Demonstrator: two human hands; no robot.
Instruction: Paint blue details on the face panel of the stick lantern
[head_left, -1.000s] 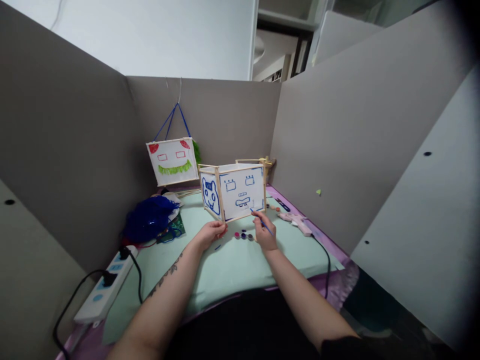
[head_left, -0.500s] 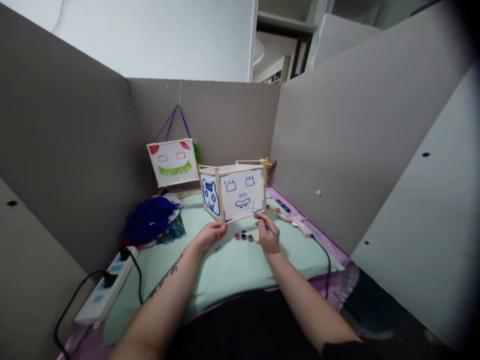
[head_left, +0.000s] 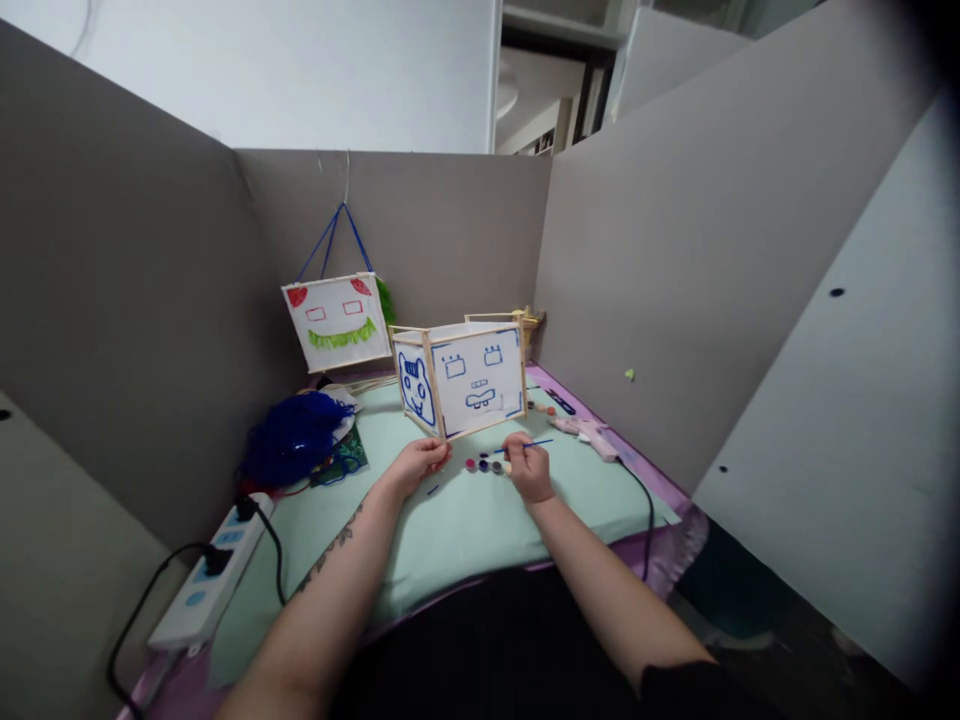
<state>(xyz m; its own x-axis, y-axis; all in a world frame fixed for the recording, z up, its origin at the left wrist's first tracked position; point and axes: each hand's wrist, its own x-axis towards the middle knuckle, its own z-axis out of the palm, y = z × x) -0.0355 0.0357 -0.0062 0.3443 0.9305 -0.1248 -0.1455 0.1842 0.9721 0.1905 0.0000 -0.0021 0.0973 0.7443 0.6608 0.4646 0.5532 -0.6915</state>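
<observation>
My left hand pinches the lower front corner of a paper lantern and holds it up over the table. The lantern has a thin wooden frame and white sides with blue painted faces. In my right hand is a thin blue paintbrush, its tip pointing left just below the lantern and apart from it. Close under the brush lie several small paint pots in pink, dark blue, grey and cream. A small dark blue piece rests on the green sheet beside my left hand.
Another lantern hangs by blue cords at the back left. Blue yarn is heaped at left, behind a power strip with black cables. A pink glue gun lies at right. Grey partitions enclose the green-covered table.
My right hand has lowered the brush from the lantern's bottom edge toward the paint pots, turning it nearly level. My left hand keeps its grip on the lantern. The camera view has shifted slightly.
</observation>
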